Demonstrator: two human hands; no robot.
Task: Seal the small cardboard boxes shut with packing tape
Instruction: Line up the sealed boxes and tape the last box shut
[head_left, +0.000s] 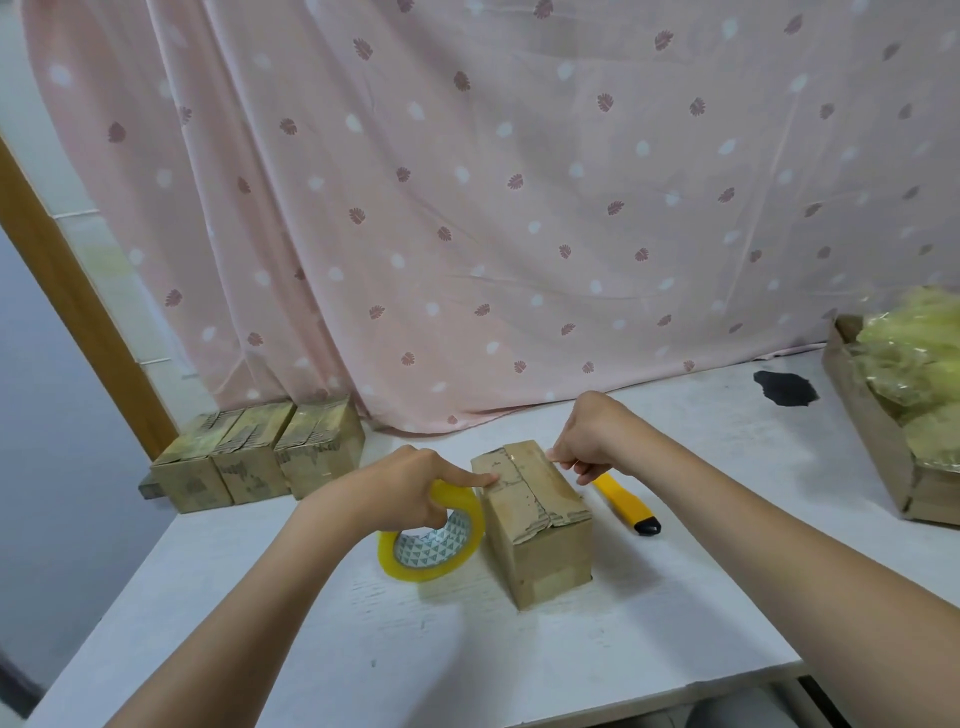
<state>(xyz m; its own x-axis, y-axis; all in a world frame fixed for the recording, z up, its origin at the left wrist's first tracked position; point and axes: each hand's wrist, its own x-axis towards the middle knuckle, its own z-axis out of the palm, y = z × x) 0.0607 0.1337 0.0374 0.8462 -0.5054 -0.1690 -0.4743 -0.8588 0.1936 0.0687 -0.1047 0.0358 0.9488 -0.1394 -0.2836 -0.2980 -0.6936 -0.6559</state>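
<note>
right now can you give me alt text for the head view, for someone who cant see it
A person's left hand grips a yellow packing tape roll beside a small cardboard box on a white table, while the right hand pinches at the box's far top edge. A yellow utility knife lies right of the box; three more boxes stand far left.

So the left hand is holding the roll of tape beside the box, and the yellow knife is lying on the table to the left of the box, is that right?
Not quite. The head view shows the yellow knife lying to the right of the box, beyond the right hand. The rest holds: the left hand holds the roll of tape beside the box.
</note>
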